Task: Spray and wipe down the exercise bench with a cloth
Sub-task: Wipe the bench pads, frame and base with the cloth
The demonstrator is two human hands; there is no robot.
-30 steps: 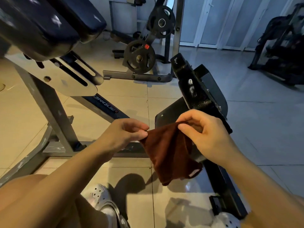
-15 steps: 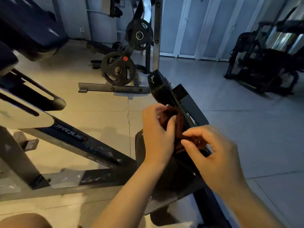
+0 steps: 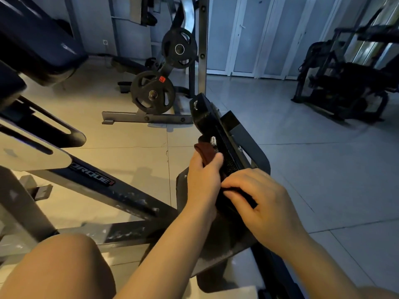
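Left hand [image 3: 204,175] grips the brown cloth [image 3: 206,153] against the bench [image 3: 216,124] upright's left edge — right hand [image 3: 261,201] curled round the same upright just below; bare floor [image 3: 313,169] right.

Two black weight plates [image 3: 152,95] hang on a rack [image 3: 146,118] standing on the tiled floor [image 3: 302,147]; the upper plate [image 3: 179,48] sits above and to the right of the lower one, which bears a small red tag. A metal upright [image 3: 203,46] rises beside them. White doors [image 3: 248,35] line the back wall. A dark exercise machine [image 3: 345,83] stands at the far right. A bare knee [image 3: 64,262] shows at the lower left.
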